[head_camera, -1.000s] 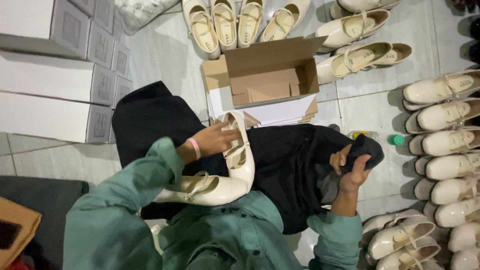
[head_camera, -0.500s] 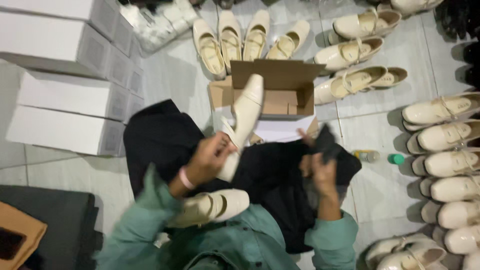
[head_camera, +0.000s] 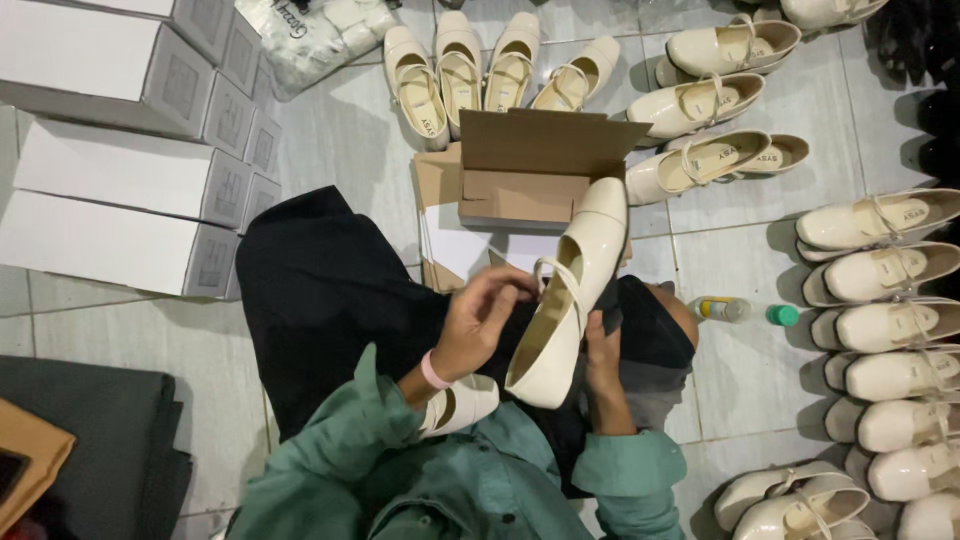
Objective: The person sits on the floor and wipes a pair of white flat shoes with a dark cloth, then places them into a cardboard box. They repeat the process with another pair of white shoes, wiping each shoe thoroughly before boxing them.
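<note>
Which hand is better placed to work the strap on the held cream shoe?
Left. The left hand has fingers at the strap of the cream shoe; the right hand is underneath, supporting it.

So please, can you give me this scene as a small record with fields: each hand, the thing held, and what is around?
left hand: fingers on the strap of the cream shoe
right hand: under the shoe's side, against a dark cloth
shoe pose: toe pointing away, toward the open cardboard box
lap: second cream shoe, partly hidden
left side: white boxes stacked
right side: rows of cream shoes on the tile floor
small items: bottle and green cap
</note>
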